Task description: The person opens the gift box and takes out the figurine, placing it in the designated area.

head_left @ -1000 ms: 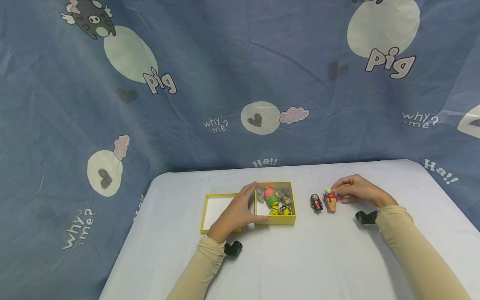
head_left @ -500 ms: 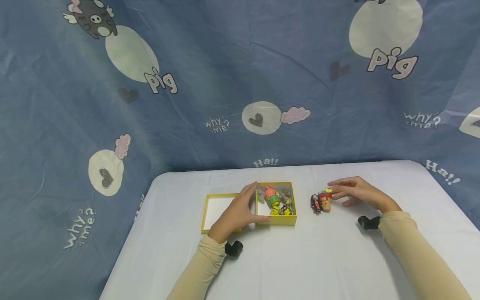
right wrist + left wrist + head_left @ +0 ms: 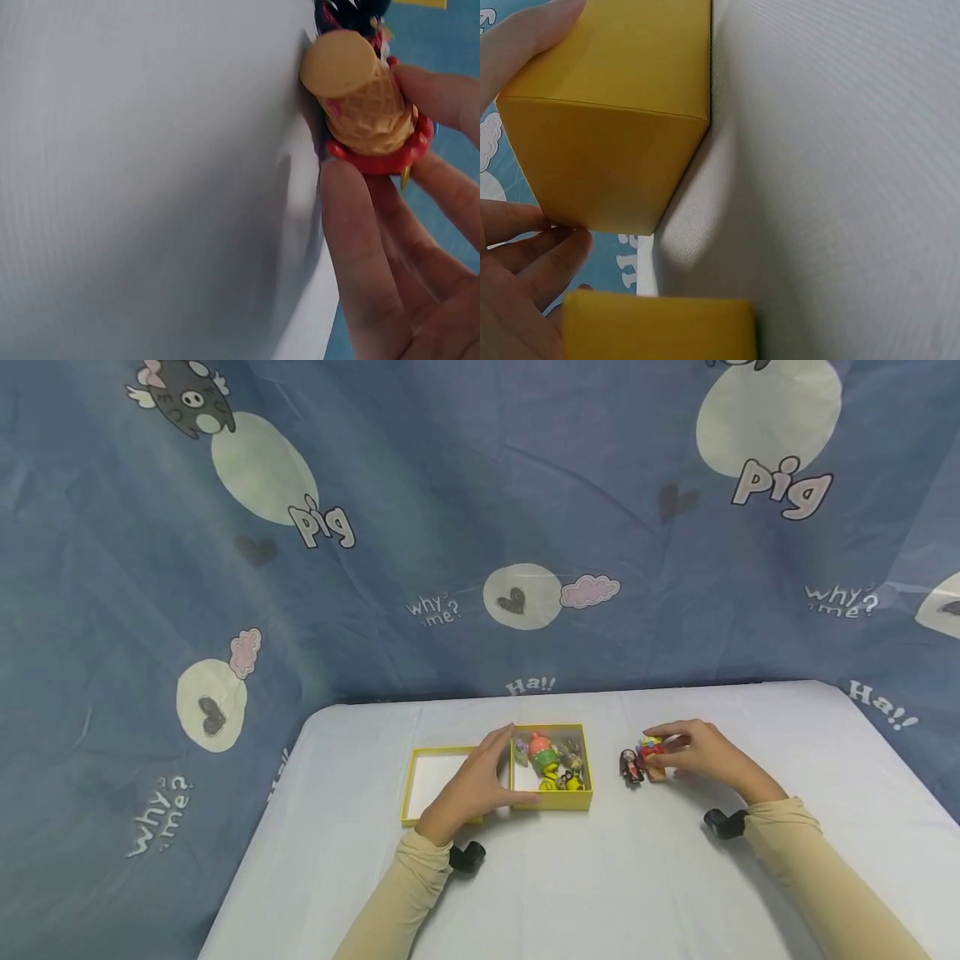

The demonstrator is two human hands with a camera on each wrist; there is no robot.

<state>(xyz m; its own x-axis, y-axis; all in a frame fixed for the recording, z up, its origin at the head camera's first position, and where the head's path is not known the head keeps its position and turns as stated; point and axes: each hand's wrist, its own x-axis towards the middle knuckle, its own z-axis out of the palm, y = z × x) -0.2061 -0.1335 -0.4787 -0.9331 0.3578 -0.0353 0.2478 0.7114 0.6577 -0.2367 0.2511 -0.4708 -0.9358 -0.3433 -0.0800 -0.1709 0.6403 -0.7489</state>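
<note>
In the head view my left hand (image 3: 472,785) grips the left side of an open yellow box (image 3: 553,800), thumb at its front and fingers at its back corner. The left wrist view shows the fingers (image 3: 559,259) against the box's plain yellow wall (image 3: 607,161). Inside the box lie several small toy figures (image 3: 542,752). My right hand (image 3: 701,756) pinches a toy ice cream cone (image 3: 656,771) with a red and yellow top. Its waffle-patterned side (image 3: 371,105) shows in the right wrist view. Just left of it lies a small black-haired doll (image 3: 631,767).
The yellow-rimmed box lid (image 3: 411,785) lies left of the box, partly behind my left hand. Everything rests on a white-covered table (image 3: 600,877). A blue printed cloth (image 3: 420,527) hangs behind the table.
The toy ice cream cone has shifted left, up beside the doll. My right hand let its fingers off it half a second ago and now pinches it again. My left hand stays put.
</note>
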